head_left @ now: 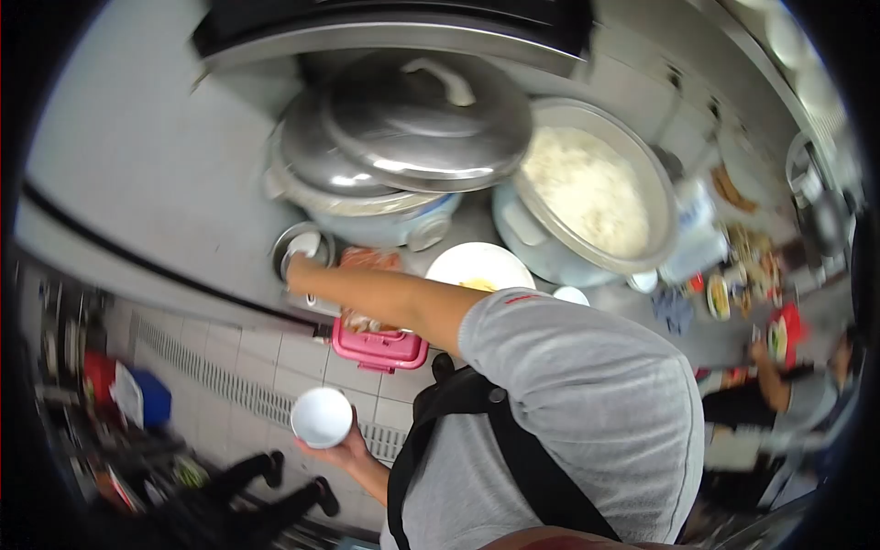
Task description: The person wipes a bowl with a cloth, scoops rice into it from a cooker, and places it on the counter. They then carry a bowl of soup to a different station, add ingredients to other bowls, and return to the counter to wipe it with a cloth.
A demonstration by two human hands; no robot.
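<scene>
My left hand (346, 449) holds a white bowl (321, 417) from its side and underside. The bowl's inside faces up and looks empty. My right hand (297, 273) reaches across to a small metal pot (280, 254), its fingers closed on a white rice paddle (305, 243). The paddle's head shows inside the pot, and a handle end sticks out below the hand. Beyond my forearm stands a large cooker of white rice (587, 192), uncovered. A white plate (472, 261) with some yellow food lies partly behind my sleeve.
A second cooker (367, 220) stands at the back, with a large steel lid (426, 119) resting on top. A pink container (380, 348) sits by the counter edge. Another person (807, 394) works at the right. Legs of someone else (266, 490) show at lower left.
</scene>
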